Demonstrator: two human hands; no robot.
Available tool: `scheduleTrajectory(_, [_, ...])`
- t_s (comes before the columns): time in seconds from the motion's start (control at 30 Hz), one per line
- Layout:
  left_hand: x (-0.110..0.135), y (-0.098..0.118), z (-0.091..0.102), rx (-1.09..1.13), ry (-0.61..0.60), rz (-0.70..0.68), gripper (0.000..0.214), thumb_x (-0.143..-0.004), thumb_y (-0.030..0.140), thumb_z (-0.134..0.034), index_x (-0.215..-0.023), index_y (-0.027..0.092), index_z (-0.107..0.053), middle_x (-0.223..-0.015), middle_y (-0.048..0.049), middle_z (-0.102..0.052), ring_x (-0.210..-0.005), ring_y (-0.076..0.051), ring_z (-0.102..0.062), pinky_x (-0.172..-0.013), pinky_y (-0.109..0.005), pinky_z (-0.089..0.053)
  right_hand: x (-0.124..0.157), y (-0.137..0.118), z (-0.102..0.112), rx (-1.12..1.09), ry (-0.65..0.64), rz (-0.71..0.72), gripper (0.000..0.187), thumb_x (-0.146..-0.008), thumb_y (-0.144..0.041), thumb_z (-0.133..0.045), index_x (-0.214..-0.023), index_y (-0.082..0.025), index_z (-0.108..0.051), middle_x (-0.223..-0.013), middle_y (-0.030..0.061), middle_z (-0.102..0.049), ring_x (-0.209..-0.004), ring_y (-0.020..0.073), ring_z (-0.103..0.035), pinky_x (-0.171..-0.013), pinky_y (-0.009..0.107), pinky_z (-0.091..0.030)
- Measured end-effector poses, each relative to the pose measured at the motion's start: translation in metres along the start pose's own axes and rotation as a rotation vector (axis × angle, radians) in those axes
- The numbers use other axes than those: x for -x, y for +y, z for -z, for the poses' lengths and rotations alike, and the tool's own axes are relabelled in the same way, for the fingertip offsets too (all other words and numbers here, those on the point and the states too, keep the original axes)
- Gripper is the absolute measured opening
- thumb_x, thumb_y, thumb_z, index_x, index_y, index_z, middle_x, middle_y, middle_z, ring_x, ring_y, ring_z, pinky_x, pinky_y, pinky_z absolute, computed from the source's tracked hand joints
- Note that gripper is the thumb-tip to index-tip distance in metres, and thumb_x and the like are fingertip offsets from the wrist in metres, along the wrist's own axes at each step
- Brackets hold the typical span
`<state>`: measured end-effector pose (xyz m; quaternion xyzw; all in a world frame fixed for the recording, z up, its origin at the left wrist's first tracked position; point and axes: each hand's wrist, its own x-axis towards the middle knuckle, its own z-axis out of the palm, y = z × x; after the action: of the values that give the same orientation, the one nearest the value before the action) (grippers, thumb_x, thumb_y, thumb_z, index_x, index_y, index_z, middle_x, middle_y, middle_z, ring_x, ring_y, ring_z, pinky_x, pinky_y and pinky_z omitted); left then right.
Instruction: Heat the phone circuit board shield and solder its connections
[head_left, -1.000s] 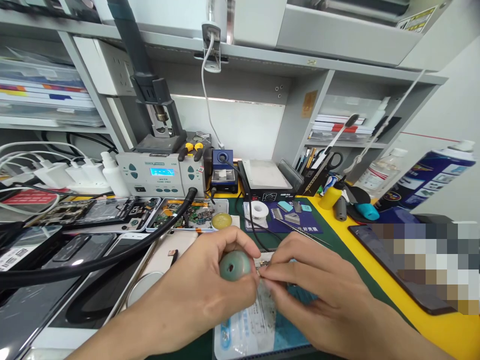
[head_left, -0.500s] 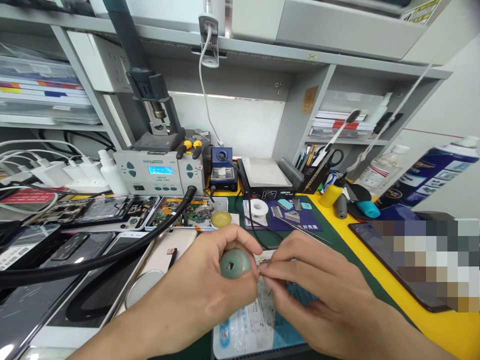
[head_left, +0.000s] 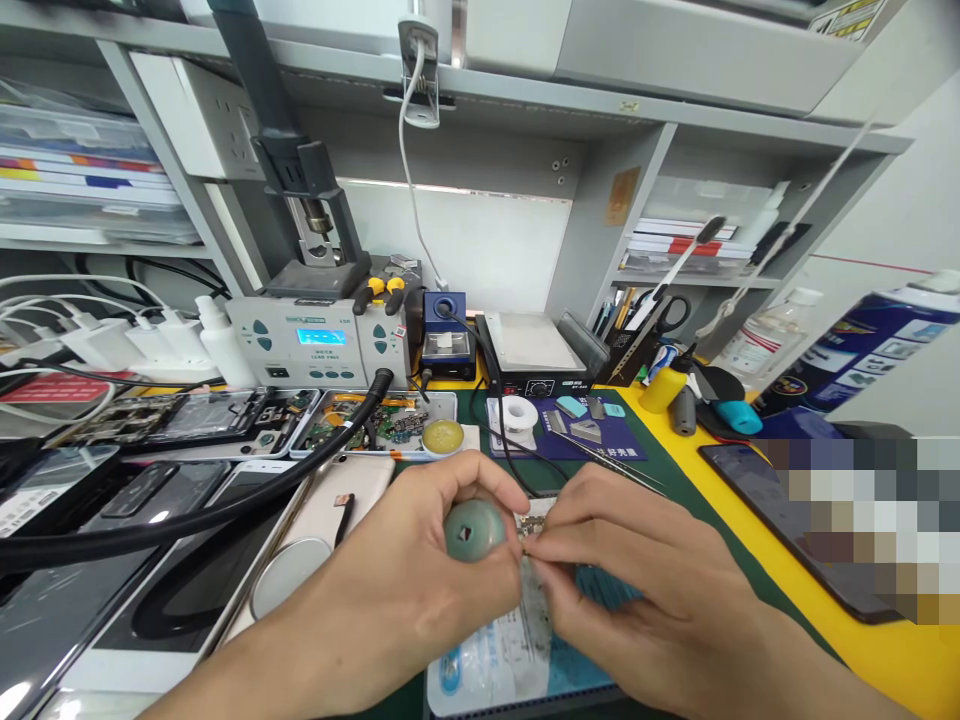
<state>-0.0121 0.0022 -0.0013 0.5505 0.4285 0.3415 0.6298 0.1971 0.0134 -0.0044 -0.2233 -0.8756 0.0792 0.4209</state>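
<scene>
My left hand [head_left: 420, 570] wraps round a translucent green disc [head_left: 486, 532] with a small dark hole in its middle, perhaps a roll or spool. Its thumb and forefinger meet at the disc's right side. Close beside it, my right hand [head_left: 622, 570] is closed in a pinch. What those fingertips hold is too small to make out. A tiny circuit board piece [head_left: 532, 522] shows between the two hands, and I cannot tell which hand carries it. Under both hands lies a worn white and blue pad [head_left: 480, 670].
Phones [head_left: 180, 590] and a tray of circuit boards [head_left: 390, 418] lie at the left, crossed by a black hose [head_left: 300, 490]. A hot-air station [head_left: 322, 345] stands behind. Tweezers [head_left: 615, 460], a white spool [head_left: 517, 415] and a dark phone [head_left: 795, 530] lie toward the right.
Both hands have shifted very slightly to the right in the picture, the disc moving along with my left hand. Their grips look the same.
</scene>
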Motion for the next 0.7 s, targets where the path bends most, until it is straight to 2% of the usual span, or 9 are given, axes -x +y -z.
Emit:
scheduleTrajectory(0.13, [-0.0012,0.001,-0.0012,0.013,-0.001,0.004,0.023,-0.079,0.018,-0.076,-0.098,0.021,-0.062,-0.069,0.0088,-0.052,-0.059,-0.007,-0.037,-0.05,-0.018,-0.028,-0.0012,-0.0011,-0.0002,0.0,0.008,0.001,0.024,-0.085,0.004,-0.067,-0.095,-0.018,-0.072,-0.082,0.0041,-0.077,-0.072,0.0165,-0.065,-0.063,0.03,-0.056])
scheduleTrajectory(0.33, [-0.0008,0.0017,0.0002,0.028,-0.021,-0.005,0.017,-0.085,0.019,-0.072,-0.099,0.02,-0.063,-0.071,0.0088,-0.053,-0.06,-0.006,-0.036,-0.051,-0.018,-0.028,-0.0033,-0.0008,-0.0011,-0.014,0.031,0.025,0.023,-0.083,0.006,-0.066,-0.088,-0.015,-0.072,-0.08,0.0053,-0.076,-0.072,0.0157,-0.063,-0.064,0.03,-0.056])
scheduleTrajectory(0.7, [-0.0024,0.0018,0.0009,0.008,-0.041,-0.006,0.02,-0.082,0.02,-0.071,-0.099,0.019,-0.063,-0.077,0.0061,-0.057,-0.065,-0.008,-0.039,-0.056,-0.022,-0.031,-0.0024,0.0003,-0.0009,-0.028,0.029,0.039,0.024,-0.081,0.007,-0.066,-0.088,-0.015,-0.073,-0.078,0.0064,-0.075,-0.072,0.0163,-0.065,-0.065,0.03,-0.056])
